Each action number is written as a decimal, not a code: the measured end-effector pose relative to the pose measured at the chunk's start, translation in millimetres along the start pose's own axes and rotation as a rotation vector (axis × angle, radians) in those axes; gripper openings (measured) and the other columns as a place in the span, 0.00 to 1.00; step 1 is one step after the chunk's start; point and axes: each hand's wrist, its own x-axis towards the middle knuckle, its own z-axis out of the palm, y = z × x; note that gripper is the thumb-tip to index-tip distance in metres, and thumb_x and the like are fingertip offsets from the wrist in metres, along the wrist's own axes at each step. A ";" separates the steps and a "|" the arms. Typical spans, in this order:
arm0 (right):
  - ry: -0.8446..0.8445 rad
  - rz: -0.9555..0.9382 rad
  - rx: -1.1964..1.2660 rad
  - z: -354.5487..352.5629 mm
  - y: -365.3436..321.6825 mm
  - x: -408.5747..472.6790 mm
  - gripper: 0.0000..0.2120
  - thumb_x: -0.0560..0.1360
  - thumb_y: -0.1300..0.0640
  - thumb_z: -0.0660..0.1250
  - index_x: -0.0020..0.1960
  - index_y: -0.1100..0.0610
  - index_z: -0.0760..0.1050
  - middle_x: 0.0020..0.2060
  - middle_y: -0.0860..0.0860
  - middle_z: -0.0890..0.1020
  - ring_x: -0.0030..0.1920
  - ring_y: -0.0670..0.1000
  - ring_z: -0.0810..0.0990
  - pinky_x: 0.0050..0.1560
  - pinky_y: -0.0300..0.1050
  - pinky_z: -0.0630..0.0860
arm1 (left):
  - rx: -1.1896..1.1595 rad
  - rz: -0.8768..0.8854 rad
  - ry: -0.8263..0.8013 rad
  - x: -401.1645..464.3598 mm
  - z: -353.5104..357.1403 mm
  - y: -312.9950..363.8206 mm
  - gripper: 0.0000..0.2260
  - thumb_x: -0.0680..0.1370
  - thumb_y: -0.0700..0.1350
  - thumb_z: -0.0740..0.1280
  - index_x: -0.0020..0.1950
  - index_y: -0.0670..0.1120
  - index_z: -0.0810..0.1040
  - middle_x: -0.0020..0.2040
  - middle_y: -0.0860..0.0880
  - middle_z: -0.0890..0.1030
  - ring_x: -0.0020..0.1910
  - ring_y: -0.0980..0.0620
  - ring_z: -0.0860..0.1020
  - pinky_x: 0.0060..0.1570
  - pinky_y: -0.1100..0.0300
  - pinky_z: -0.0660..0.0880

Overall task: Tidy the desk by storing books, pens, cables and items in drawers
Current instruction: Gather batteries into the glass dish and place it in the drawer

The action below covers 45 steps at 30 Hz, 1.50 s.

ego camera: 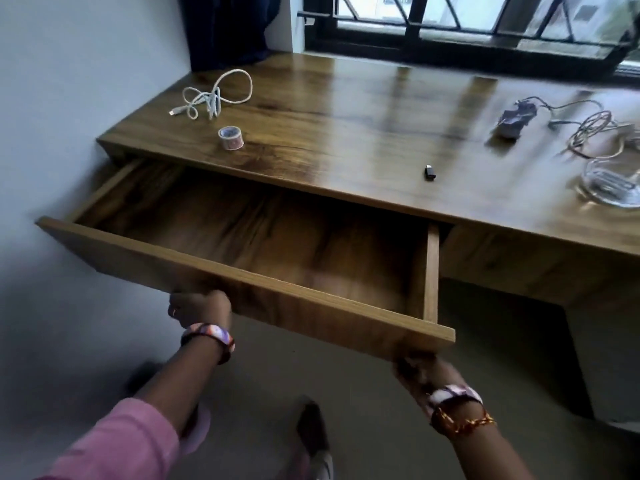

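Drawer (263, 233) stands pulled out, nothing inside. On the surface (346, 109) I see a white cable (216, 95), tape roll (231, 137), small black stick (429, 172) and tangled cords (595, 133). My left hand (199, 308) and right hand (420, 372) grip the drawer's front panel underneath.

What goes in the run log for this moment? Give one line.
stage: drawer open, nothing visible inside | left hand: gripping drawer front | right hand: gripping drawer front | on desk: white cable, tape roll
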 end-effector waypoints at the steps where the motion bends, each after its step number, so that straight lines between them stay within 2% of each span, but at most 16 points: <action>1: -0.016 -0.021 -0.015 -3.1 1.6 -12.0 0.10 0.76 0.72 0.55 0.53 0.70 0.73 0.65 0.68 0.70 0.57 0.65 0.75 0.62 0.52 0.72 | 0.024 0.186 0.029 -22.6 -10.8 0.9 0.29 0.74 0.33 0.62 0.74 0.40 0.56 0.73 0.38 0.57 0.71 0.38 0.61 0.68 0.49 0.62; 3: -0.041 -0.065 -0.082 -9.4 4.2 -33.1 0.08 0.76 0.73 0.56 0.46 0.68 0.74 0.56 0.69 0.76 0.40 0.58 0.74 0.49 0.48 0.73 | 0.246 0.585 -0.063 -54.2 -25.7 -5.6 0.34 0.72 0.33 0.64 0.75 0.45 0.55 0.76 0.40 0.52 0.74 0.40 0.54 0.69 0.49 0.59; 5: -0.024 -0.153 -0.205 -9.7 9.8 -59.0 0.08 0.76 0.72 0.57 0.44 0.64 0.73 0.41 0.61 0.78 0.36 0.53 0.72 0.38 0.44 0.70 | 0.660 0.924 -0.203 -63.6 -31.0 -13.7 0.31 0.72 0.38 0.66 0.73 0.51 0.61 0.77 0.45 0.48 0.76 0.43 0.45 0.72 0.47 0.52; 7: -0.016 -0.295 -0.373 -11.1 18.8 -77.1 0.06 0.75 0.71 0.60 0.46 0.63 0.74 0.36 0.56 0.76 0.35 0.51 0.73 0.33 0.41 0.71 | 1.001 1.006 -0.385 -62.4 -39.7 -16.1 0.24 0.74 0.45 0.65 0.69 0.53 0.67 0.77 0.49 0.54 0.77 0.47 0.44 0.73 0.45 0.46; 8: -0.020 -0.360 -0.457 -11.1 24.6 -85.5 0.08 0.74 0.70 0.61 0.53 0.65 0.73 0.40 0.57 0.77 0.38 0.52 0.75 0.35 0.41 0.73 | 1.073 0.985 -0.442 -63.7 -43.9 -17.2 0.21 0.75 0.48 0.63 0.68 0.52 0.68 0.75 0.50 0.60 0.76 0.50 0.49 0.73 0.46 0.46; 10: 0.035 -0.473 -0.682 -14.4 36.5 -95.3 0.27 0.74 0.65 0.65 0.71 0.64 0.59 0.59 0.61 0.74 0.57 0.58 0.75 0.54 0.48 0.76 | 1.138 0.995 -0.452 -68.2 -54.8 -20.7 0.19 0.77 0.52 0.61 0.68 0.52 0.68 0.70 0.49 0.69 0.73 0.51 0.60 0.73 0.48 0.49; 12: 0.115 -0.669 -0.975 -16.1 48.3 -105.8 0.37 0.75 0.61 0.65 0.75 0.62 0.46 0.74 0.60 0.58 0.74 0.59 0.58 0.72 0.50 0.60 | 1.213 1.069 -0.430 -71.6 -68.9 -21.6 0.18 0.77 0.55 0.60 0.66 0.52 0.69 0.66 0.49 0.73 0.69 0.50 0.66 0.72 0.50 0.53; 14: 0.231 -0.908 -1.370 -13.8 58.9 -114.7 0.34 0.77 0.55 0.61 0.76 0.58 0.46 0.76 0.56 0.50 0.76 0.57 0.46 0.75 0.51 0.46 | 1.286 1.093 -0.449 -73.6 -79.4 -21.5 0.19 0.77 0.58 0.60 0.63 0.51 0.72 0.63 0.48 0.76 0.65 0.48 0.71 0.67 0.54 0.62; 16: 0.154 -1.020 -1.749 -7.3 66.2 -124.0 0.24 0.79 0.49 0.55 0.73 0.54 0.57 0.76 0.53 0.55 0.76 0.56 0.47 0.73 0.52 0.40 | 1.322 1.077 -0.500 -77.8 -89.9 -22.5 0.19 0.76 0.60 0.61 0.60 0.50 0.75 0.60 0.46 0.78 0.61 0.46 0.74 0.59 0.55 0.69; 18: -0.040 -0.922 -1.904 0.3 73.3 -128.3 0.15 0.81 0.48 0.51 0.61 0.54 0.69 0.66 0.56 0.72 0.70 0.57 0.65 0.67 0.50 0.55 | 1.366 1.079 -0.514 -81.9 -100.0 -26.3 0.19 0.75 0.61 0.62 0.57 0.49 0.77 0.58 0.46 0.79 0.58 0.45 0.76 0.53 0.56 0.72; 19: -0.109 -0.880 -1.921 3.5 75.9 -131.5 0.16 0.81 0.49 0.51 0.57 0.55 0.72 0.59 0.57 0.77 0.62 0.57 0.73 0.58 0.48 0.64 | 1.395 1.096 -0.507 -83.5 -105.6 -28.2 0.19 0.75 0.61 0.62 0.55 0.49 0.78 0.57 0.46 0.79 0.58 0.45 0.77 0.51 0.57 0.72; 21: -0.166 -0.829 -1.918 8.2 78.9 -135.5 0.17 0.81 0.49 0.53 0.56 0.57 0.75 0.51 0.55 0.80 0.51 0.57 0.78 0.46 0.44 0.70 | 1.461 1.118 -0.507 -87.1 -116.1 -31.0 0.20 0.73 0.63 0.63 0.55 0.50 0.79 0.56 0.47 0.80 0.57 0.46 0.77 0.48 0.59 0.71; 26: -0.320 -0.636 -2.058 20.2 82.9 -153.7 0.17 0.79 0.49 0.59 0.52 0.62 0.78 0.45 0.55 0.80 0.42 0.52 0.75 0.44 0.44 0.70 | 1.514 1.077 -0.679 -96.6 -139.8 -32.6 0.22 0.67 0.62 0.71 0.53 0.49 0.81 0.54 0.48 0.82 0.54 0.47 0.79 0.41 0.62 0.67; 32: -0.415 -0.236 -1.983 9.8 89.0 -164.8 0.21 0.73 0.42 0.65 0.49 0.60 0.80 0.40 0.50 0.80 0.40 0.48 0.75 0.43 0.45 0.72 | 1.441 1.061 -0.855 -91.5 -167.0 -50.3 0.17 0.60 0.61 0.76 0.33 0.50 0.75 0.33 0.54 0.77 0.36 0.53 0.75 0.26 0.67 0.63; 39: -0.314 -0.283 -1.936 2.9 98.5 -172.1 0.23 0.75 0.42 0.63 0.54 0.61 0.80 0.49 0.56 0.83 0.45 0.52 0.77 0.46 0.47 0.73 | 1.415 1.075 -0.937 -87.9 -164.4 -52.7 0.20 0.60 0.60 0.77 0.30 0.48 0.71 0.28 0.55 0.72 0.29 0.55 0.70 0.28 0.64 0.64; 45: -0.273 -0.272 -1.925 2.8 96.6 -172.1 0.26 0.73 0.40 0.64 0.53 0.63 0.80 0.37 0.52 0.78 0.38 0.48 0.73 0.38 0.43 0.68 | 1.411 1.054 -0.977 -80.5 -160.6 -51.9 0.17 0.64 0.60 0.75 0.30 0.49 0.74 0.28 0.53 0.74 0.30 0.53 0.71 0.32 0.62 0.66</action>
